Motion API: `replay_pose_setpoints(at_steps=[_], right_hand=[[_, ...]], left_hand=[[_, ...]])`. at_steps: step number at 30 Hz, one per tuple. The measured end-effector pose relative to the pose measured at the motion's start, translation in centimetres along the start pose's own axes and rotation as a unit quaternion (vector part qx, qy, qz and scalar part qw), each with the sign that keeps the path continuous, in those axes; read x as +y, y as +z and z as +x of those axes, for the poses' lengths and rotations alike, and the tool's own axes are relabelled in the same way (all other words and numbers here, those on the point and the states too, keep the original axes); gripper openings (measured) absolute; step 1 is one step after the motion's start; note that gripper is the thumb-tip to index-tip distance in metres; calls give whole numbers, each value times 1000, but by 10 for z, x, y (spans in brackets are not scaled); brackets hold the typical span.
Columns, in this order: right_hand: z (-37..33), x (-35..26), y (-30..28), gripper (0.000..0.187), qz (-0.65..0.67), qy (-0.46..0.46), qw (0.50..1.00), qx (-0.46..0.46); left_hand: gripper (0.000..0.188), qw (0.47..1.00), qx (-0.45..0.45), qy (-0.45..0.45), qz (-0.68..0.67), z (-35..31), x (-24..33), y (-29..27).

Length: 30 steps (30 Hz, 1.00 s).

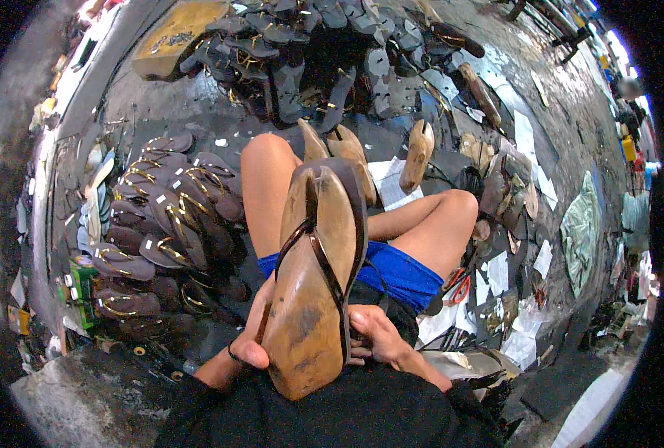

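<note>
A brown wooden shoe last (306,321) stands up in front of me, its split toe end pointing away. A dark flip-flop (357,224) is fitted around it, the sole behind and the shiny V-shaped strap crossing the wood. My left hand (254,325) is closed on the last's left side near the heel, thumb along its edge. On the other side my right hand (380,332) is closed at the flip-flop's right edge, thumb toward the strap's lower end and fingers curled. The far side of the sole is hidden from view.
Finished dark flip-flops with gold straps (175,216) lie piled at left. More wooden lasts (419,155) rest beyond my knees, before a heap of dark sandals (287,78) and a wooden block (179,37). Orange-handled scissors (460,287) and paper scraps (498,272) lie at right.
</note>
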State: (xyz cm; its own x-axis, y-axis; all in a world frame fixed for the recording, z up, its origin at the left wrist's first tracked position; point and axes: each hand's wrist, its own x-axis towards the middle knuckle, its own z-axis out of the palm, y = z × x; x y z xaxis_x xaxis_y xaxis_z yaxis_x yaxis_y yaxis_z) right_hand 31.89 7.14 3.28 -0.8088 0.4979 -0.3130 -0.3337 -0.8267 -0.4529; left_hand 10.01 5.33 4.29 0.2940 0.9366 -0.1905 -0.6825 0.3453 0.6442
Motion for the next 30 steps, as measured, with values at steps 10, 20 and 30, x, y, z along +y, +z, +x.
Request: replay_pose_setpoints(at_steps=[10, 20, 30], right_hand=[[31, -16, -19, 86, -4, -174, 982, 75], [-8, -13, 13, 104, 196, -240, 931, 192], [-24, -6, 7, 114, 192, -232, 950, 88]], left_hand=[[136, 856, -40, 76, 510, 53, 61, 64], [33, 843, -11, -35, 537, 51, 16, 27], [34, 958, -56, -167, 228, -2, -8, 19]])
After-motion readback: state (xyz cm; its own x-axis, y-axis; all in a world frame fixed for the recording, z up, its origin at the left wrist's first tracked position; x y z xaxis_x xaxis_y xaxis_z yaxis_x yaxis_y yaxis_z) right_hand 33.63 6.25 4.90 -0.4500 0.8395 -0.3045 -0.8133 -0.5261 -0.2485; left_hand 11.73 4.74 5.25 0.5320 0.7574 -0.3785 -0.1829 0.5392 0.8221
